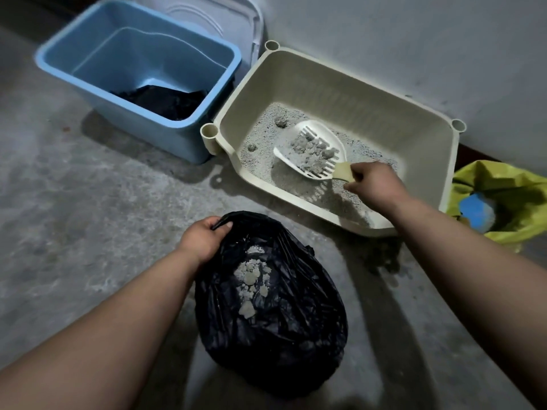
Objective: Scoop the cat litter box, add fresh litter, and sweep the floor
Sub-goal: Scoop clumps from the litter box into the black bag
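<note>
Right hand (374, 184) fingers clamped on litter scoop (310, 149) handle, clump-loaded scoop held just beyond them over the litter box (340, 84); left hand (204, 238) fingers pinch black trash bag (275, 306) rim.

Single head-worn wide-angle view, looking forward and steeply down at the floor (88, 217) from close above. Both forearms enter from the bottom edge. The litter box (370, 93) sits right of centre, close to the lens, against a wall (414, 39) running across the upper right. Edges bend with wide-angle distortion. No second view is available for overlap.
</note>
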{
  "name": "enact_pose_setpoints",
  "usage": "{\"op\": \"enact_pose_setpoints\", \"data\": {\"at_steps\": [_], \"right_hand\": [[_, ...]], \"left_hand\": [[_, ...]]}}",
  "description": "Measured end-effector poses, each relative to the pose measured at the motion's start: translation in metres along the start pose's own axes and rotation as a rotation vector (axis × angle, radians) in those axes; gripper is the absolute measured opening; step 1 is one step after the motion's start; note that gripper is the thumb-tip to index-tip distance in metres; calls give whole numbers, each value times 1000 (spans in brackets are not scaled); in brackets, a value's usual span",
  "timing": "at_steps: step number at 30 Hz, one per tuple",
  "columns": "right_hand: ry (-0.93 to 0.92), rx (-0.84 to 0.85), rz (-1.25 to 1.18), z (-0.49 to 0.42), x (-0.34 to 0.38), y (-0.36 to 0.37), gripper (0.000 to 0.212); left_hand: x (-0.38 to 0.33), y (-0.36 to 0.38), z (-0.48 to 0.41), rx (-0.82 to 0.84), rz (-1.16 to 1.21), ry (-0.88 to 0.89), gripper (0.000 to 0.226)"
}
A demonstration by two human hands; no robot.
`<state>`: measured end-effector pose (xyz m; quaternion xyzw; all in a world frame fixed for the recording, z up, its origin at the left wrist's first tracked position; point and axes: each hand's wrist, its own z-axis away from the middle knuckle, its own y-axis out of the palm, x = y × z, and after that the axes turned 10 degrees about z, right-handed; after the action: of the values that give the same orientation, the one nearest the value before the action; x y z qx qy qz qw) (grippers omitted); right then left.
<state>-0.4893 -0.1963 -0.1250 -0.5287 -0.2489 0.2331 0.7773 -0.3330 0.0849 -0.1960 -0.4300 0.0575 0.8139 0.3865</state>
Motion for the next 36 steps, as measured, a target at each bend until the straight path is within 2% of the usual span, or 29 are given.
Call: {"op": "enact_pose_setpoints", "data": {"at_steps": [3, 10, 16, 19, 22, 24, 28, 32, 36], "right_hand": [[29, 11, -34, 6, -2, 0, 42], [39, 6, 13, 13, -7, -3, 24], [-8, -31, 62, 19, -8, -7, 36], [-73, -53, 58, 26, -9, -6, 34], [-187, -54, 40, 37, -5, -4, 7], [-246, -11, 31, 47, -1, 0, 21], [-330, 96, 99, 66, 7, 8, 34], [-458, 163, 219, 90, 20, 21, 38], [-555, 232, 378, 110, 36, 37, 34]], "left_hand": [[-2, 1, 3, 10, 11, 5, 13], [-5, 3, 6, 21, 18, 20, 14], [-7, 2, 7, 17, 72, 35, 14], [-5, 1, 9, 8, 118, 30, 12], [-7, -1, 11, -22, 184, 19, 11], [-6, -4, 9, -38, 229, 2, 15], [-5, -10, 9, -60, 306, -30, 16], [-4, -14, 13, -75, 373, -64, 10], [-2, -20, 15, -72, 402, -94, 17]]}}
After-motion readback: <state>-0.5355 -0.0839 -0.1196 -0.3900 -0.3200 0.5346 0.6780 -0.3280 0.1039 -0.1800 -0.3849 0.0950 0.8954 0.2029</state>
